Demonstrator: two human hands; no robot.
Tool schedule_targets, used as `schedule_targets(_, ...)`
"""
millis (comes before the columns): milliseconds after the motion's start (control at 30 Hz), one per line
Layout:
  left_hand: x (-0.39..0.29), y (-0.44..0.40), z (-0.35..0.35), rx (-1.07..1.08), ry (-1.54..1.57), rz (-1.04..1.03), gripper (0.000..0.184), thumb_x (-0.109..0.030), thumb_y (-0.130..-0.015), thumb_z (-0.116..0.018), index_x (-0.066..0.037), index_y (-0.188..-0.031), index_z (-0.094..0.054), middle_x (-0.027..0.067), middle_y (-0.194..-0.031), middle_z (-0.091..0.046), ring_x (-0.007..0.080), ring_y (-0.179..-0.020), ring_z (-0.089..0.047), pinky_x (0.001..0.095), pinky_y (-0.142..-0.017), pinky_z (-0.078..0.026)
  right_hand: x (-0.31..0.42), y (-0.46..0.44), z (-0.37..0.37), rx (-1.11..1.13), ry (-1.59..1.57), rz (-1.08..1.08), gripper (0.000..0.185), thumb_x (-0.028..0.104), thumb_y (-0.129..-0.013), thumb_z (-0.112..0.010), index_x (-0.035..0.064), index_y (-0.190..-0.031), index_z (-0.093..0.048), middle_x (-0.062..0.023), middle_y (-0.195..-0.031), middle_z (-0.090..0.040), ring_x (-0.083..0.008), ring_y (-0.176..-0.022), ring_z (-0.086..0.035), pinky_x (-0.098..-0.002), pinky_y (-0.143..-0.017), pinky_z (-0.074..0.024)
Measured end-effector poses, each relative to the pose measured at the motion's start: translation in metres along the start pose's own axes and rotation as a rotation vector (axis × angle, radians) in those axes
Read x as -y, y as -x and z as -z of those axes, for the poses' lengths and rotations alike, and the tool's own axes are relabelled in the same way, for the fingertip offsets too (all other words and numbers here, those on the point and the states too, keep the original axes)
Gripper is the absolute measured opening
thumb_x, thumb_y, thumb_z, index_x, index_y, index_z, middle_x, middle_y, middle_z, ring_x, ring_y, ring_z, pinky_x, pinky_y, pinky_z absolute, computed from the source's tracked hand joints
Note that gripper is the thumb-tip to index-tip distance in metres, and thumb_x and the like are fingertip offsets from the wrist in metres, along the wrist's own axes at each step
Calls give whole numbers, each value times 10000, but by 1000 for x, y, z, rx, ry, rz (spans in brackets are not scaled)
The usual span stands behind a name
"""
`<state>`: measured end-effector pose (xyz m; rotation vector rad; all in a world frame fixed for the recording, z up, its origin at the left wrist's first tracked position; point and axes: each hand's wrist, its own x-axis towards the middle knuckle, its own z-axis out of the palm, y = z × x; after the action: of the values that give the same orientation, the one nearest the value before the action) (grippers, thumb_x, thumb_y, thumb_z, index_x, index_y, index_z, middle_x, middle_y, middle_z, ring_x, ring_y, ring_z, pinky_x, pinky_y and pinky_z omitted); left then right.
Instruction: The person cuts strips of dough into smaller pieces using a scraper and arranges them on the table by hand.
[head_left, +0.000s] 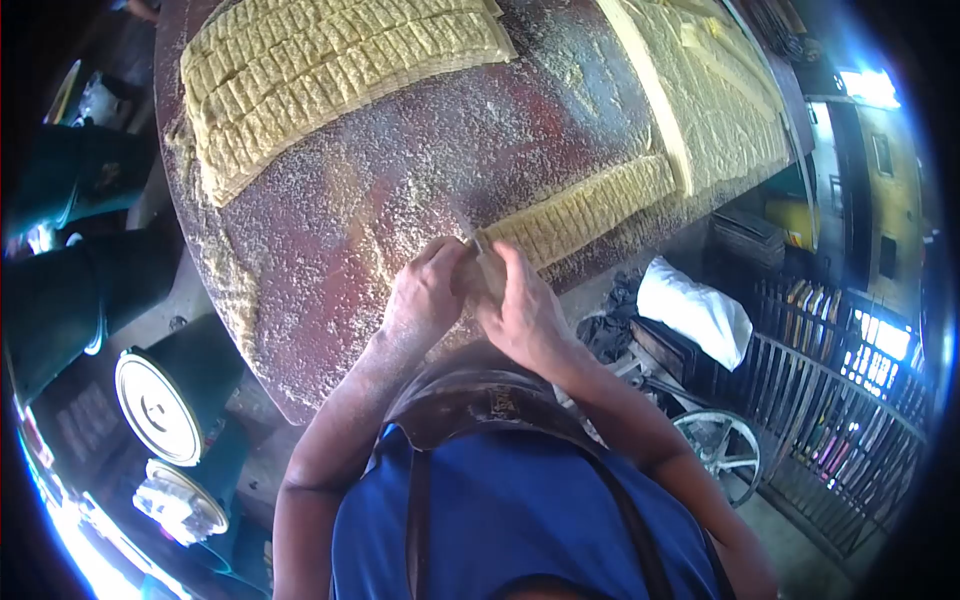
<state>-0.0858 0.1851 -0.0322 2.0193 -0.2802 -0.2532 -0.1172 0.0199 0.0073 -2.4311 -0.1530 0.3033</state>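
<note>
Strip (590, 215): right of hands, lengthwise along table's (300, 260) near edge
Right hand (522, 310): nearer, grip unclear
Left hand (428, 290): grip unclear

Left side: dark green drums (218, 365), one with a round white lid (157, 406); below it, a second round lid (213, 512) bearing crumpled whitish plastic (172, 500). Right side: one white sack (695, 310), bulging; one spoked wheel (718, 455), beneath the sack; one barred metal railing (835, 405); one yellowish wall (890, 190), behind.
</note>
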Motion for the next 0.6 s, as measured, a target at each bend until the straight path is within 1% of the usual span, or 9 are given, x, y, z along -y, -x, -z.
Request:
schedule_targets(133, 2, -1, -1, -10, -13, -34, 309, 1, -795, -735, 13, -1091, -648, 164, -1083, -678, 338, -930, -720, 390, -770, -594, -14, -1, -15, -49, 39, 9, 602, 137, -883, -654, -13, -1377, -344, -310, -1194, -562, -494, -1000, -630, -545, -847, -523)
schedule_targets(233, -3, 1, 2, -7, -31, -4, 322, -2, -796, -735, 9, -1106, -646, 163, -1093, -678, 340, -944, -718, 397, -781, -593, -7, -3, -12, 24, 13, -56, 547, 147, -903, -631, -8, -1357, -368, -295, -1129, -599, -493, -942, -645, -547, -803, -533)
schedule_targets(300, 0, 2, 1, -27, -20, -29, 340, -2, -796, -732, 3, -1125, -647, 157, -1106, -679, 338, -952, -716, 407, -788, -591, -5, -7, -3, 70, 31, -100, 492, 153, -913, -622, -17, -1315, -396, -285, -991, -638, -493, -872, -655, -543, -771, -542)
schedule_targets(333, 2, 2, 2, -10, -8, -22, 341, -3, -800, -730, 4, -1131, -649, 160, -1108, -678, 331, -947, -718, 402, -783, -592, -2, -8, -1, 38, 78, -70, 450, 161, -923, -618, -19, -1279, -410, -271, -873, -652, -491, -810, -660, -540, -721, -550)
schedule_targets(367, 4, 3, 2, 10, 4, -14, 341, -4, -805, -728, 4, -1137, -650, 163, -1110, -677, 324, -942, -720, 398, -778, -594, 1, -6, 7, 31, 85, -63, 450, 161, -923, -618, -19, -1279, -410, -271, -873, -652, -491, -810, -660, -540, -721, -550)
schedule_targets(433, 1, 9, 8, -4, 14, -29, 340, 1, -810, -719, 10, -1144, -652, 170, -1095, -678, 305, -925, -723, 378, -763, -597, 27, 0, 32, 134, -13, -187, 419, 171, -939, -607, -34, -1253, -418, -290, -868, -651, -488, -771, -661, -542, -669, -547)
schedule_targets(467, 3, 11, 10, -32, -16, -35, 333, 5, -813, -714, 13, -1141, -656, 174, -1091, -678, 301, -917, -723, 374, -758, -597, 27, 8, 32, 83, -31, -182, 402, 180, -952, -599, -48, -1234, -425, -294, -872, -649, -492, -735, -655, -544, -626, -535)
schedule_targets(567, 9, 11, 11, -50, -5, -46, 320, 9, -817, -705, 17, -1134, -665, 179, -1085, -678, 307, -893, -720, 375, -749, -591, 39, 28, 28, 56, -10, -178, 402, 189, -957, -595, -53, -1232, -429, -306, -878, -642, -507, -761, -648, -549, -650, -528)
schedule_targets(600, 8, 10, 13, -36, -21, -47, 327, 7, -815, -708, 16, -1139, -664, 178, -1090, -676, 312, -888, -718, 376, -749, -588, 39, 34, 21, 19, -45, -141, 410, 196, -955, -596, -39, -1249, -432, -320, -909, -637, -519, -811, -644, -564, -688, -520)
